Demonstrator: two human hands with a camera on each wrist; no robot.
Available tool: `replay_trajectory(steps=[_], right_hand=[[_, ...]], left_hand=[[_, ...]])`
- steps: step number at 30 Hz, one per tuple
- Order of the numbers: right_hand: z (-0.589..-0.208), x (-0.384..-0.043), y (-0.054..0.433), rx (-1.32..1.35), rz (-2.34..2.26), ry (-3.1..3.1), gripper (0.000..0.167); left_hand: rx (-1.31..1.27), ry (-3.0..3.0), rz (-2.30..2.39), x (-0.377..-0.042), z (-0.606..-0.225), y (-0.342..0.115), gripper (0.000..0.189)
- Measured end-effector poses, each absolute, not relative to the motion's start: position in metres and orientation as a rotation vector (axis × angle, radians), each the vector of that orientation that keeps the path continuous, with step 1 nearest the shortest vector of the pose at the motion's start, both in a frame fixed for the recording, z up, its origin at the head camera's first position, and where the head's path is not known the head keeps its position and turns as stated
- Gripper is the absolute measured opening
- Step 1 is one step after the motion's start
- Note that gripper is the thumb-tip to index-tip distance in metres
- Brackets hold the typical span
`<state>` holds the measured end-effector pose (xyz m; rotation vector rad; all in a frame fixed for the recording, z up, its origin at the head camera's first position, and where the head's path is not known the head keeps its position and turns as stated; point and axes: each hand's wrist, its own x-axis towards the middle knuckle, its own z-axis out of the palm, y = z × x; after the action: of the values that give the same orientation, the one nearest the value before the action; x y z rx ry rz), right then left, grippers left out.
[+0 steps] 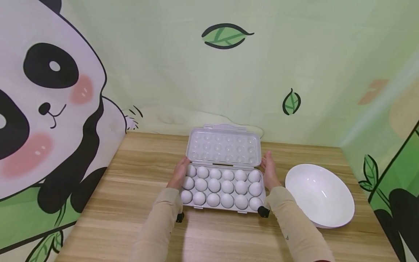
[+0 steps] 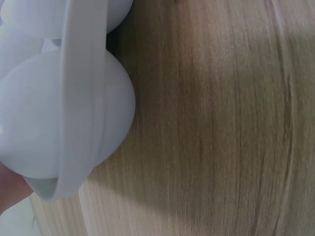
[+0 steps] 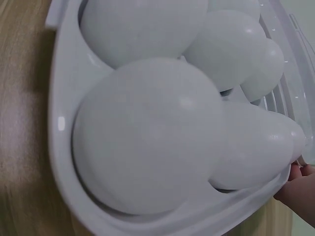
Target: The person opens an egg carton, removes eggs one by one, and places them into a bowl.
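Note:
A white plastic egg box lies at the middle of the table with its dimpled lid folded back toward the wall. White eggs fill its three rows. My left hand grips the left side near the hinge; in the left wrist view the box's rim crosses an egg. At the opposite end my right hand holds the side, thumb up. The right wrist view shows those fingers at the far corner, beyond a large near egg.
A big white bowl stands on the right of the table, close beside my right forearm. The wooden table ends at a green wall cloth printed with a panda and leaves.

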<state>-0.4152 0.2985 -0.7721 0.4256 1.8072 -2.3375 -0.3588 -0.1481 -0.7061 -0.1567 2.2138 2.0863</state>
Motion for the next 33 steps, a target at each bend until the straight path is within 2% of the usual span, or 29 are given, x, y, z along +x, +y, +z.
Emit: replay_trajectory(steps=[3,5,13,16,18,21,24,29,33], right_hand=[[-0.758,-0.406,0.293,0.425,-2.329,1.825,0.077],[-0.729,-0.389,0.282,0.419,-2.324,1.838,0.076],[-0.571,-0.293,0.223,0.386,-2.245,1.917,0.080],[-0.521,-0.266,0.206,0.430,-2.141,1.944,0.080],[-0.501,-0.256,0.201,0.428,-2.076,1.961,0.077],[-0.481,-0.246,0.198,0.448,-2.013,1.968,0.070],[-0.472,-0.242,0.198,0.467,-1.959,2.000,0.065],[-0.478,-0.243,0.206,0.465,-1.930,1.995,0.067],[-0.483,-0.240,0.211,0.452,-1.899,1.975,0.072]], left_hand=[[-0.122,2.214,2.108,-0.350,-0.697,-0.147,0.066],[-0.107,2.191,2.120,-0.350,-0.698,-0.148,0.064],[0.005,2.116,2.201,-0.347,-0.697,-0.156,0.053],[-0.050,2.141,2.132,-0.341,-0.692,-0.159,0.052],[-0.066,2.083,2.145,-0.334,-0.686,-0.162,0.054],[-0.064,1.912,2.167,-0.319,-0.673,-0.170,0.055],[-0.086,1.802,2.099,-0.299,-0.643,-0.173,0.061],[-0.056,1.814,1.962,-0.271,-0.602,-0.177,0.077],[-0.084,1.854,1.906,-0.254,-0.579,-0.178,0.075]])
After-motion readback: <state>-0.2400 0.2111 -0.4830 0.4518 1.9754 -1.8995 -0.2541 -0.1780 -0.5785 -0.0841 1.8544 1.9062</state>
